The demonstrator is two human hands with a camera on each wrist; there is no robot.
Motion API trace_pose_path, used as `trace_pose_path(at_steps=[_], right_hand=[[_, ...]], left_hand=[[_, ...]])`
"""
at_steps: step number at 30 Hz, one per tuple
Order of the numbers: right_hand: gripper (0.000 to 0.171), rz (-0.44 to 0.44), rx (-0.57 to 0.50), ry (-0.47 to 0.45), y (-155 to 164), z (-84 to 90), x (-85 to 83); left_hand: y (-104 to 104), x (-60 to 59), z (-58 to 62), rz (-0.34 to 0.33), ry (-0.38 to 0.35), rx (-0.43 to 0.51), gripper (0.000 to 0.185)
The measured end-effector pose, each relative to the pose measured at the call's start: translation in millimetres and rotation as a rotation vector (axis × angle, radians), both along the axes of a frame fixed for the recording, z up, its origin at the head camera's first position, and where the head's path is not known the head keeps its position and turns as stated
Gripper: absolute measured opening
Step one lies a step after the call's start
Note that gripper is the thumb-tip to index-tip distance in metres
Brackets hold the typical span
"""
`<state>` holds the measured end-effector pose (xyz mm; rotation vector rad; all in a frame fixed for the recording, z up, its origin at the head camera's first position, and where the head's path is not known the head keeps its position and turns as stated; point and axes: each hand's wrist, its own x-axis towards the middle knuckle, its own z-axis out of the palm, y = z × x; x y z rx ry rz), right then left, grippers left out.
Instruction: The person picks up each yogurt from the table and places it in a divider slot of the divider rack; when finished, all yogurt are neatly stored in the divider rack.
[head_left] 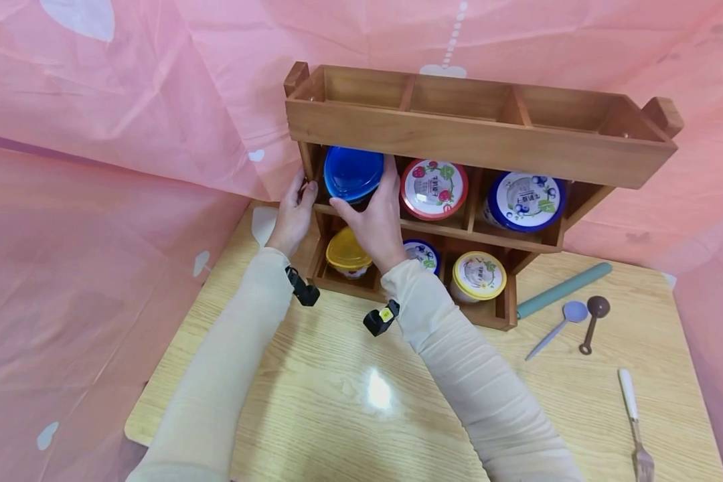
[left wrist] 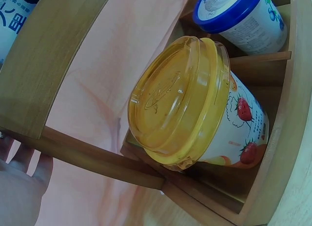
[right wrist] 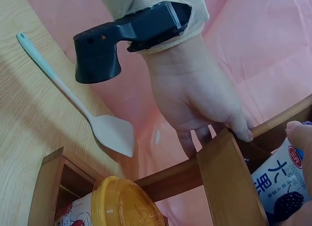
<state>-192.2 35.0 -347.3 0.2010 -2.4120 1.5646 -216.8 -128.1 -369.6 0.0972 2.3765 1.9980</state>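
Note:
A three-tier wooden rack (head_left: 482,137) stands on the table. My left hand (head_left: 292,217) grips its left side frame on the middle tier; the right wrist view shows the thumb in front and fingers behind. In that tier's left compartment sits a tub with a blue lid (head_left: 352,173), its white side (right wrist: 280,179) printed with a blackberry. My right hand (head_left: 376,214) holds this tub, thumb at the front and fingers along its right side. Just below is a yellow-lidded tub (left wrist: 180,104) with strawberries on it.
Red-lidded (head_left: 435,189) and blue-lidded (head_left: 527,201) tubs fill the middle tier's other compartments. Lower down are another blue-lidded tub (head_left: 422,254) and a yellow-lidded one (head_left: 479,276). A spatula (right wrist: 113,134) lies left of the rack; a green rod (head_left: 563,290), two spoons (head_left: 575,311) and a fork (head_left: 632,408) lie right.

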Motion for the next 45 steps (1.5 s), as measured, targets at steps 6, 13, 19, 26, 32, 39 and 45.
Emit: trace_pose_path(at_steps=[6,13,19,26,32,39,45], right_hand=[[0.104,0.003,0.01,0.002,0,-2.3,1.4],[0.105,-0.001,0.031,-0.002,1,-4.0,4.8],[0.104,-0.009,0.056,-0.001,1,-4.2,10.8],[0.104,0.011,0.089,0.012,3,-4.6,29.2],[0.101,0.034,0.124,-0.004,11,-7.5,47.9],[0.095,0.1,0.103,-0.026,33,-16.2,71.4],[0.091,0.112,0.159,-0.053,58,-28.7,90.9]], left_hand=[[1,3.1,6.7,-0.002,-0.028,-0.015,0.057],[3,3.4,10.1,-0.001,-0.058,-0.042,0.058],[3,1.1,9.4,0.005,-0.058,-0.043,0.057],[2,-1.0,7.3,-0.001,-0.048,-0.031,0.058],[0,-0.5,6.5,0.003,-0.036,0.01,0.058],[-1,-1.8,4.4,0.0,-0.021,0.035,0.059],[-2,-1.6,4.6,-0.003,-0.025,0.045,0.06]])
